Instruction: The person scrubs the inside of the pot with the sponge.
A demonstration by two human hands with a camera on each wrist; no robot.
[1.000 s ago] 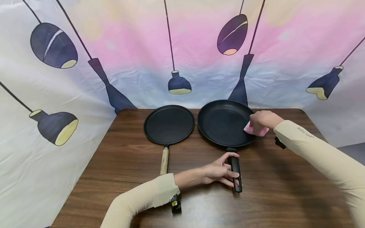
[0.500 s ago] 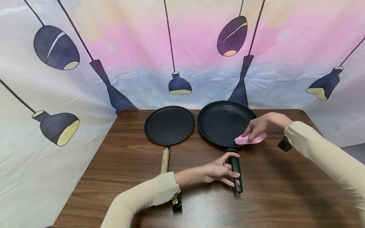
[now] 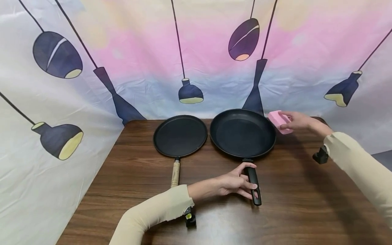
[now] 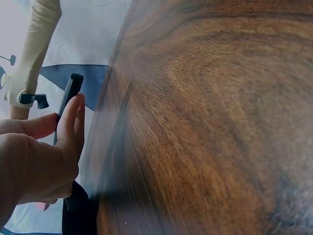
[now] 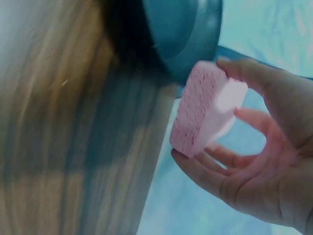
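A black frying pan point(image 3: 242, 134) lies on the wooden table, its black handle point(image 3: 254, 185) pointing toward me. My left hand point(image 3: 234, 182) grips that handle from the left side; the left wrist view shows thumb and fingers about the handle point(image 4: 72, 90). Just off the pan's right rim, my right hand point(image 3: 295, 121) holds a pink sponge point(image 3: 279, 121). In the right wrist view the fingertips pinch the sponge point(image 5: 201, 107) at its ends, and the pan's edge point(image 5: 188, 39) shows behind it.
Left of the frying pan lies a flat black pan point(image 3: 180, 135) with a wooden handle point(image 3: 176, 173), partly hidden by my left forearm. A lamp-patterned cloth point(image 3: 147, 61) hangs behind the wooden table point(image 3: 131, 149).
My right hand slid with the sponge along the pan's right rim toward the handle, then moved up and right, off the pan. The left hand keeps its grip on the handle.
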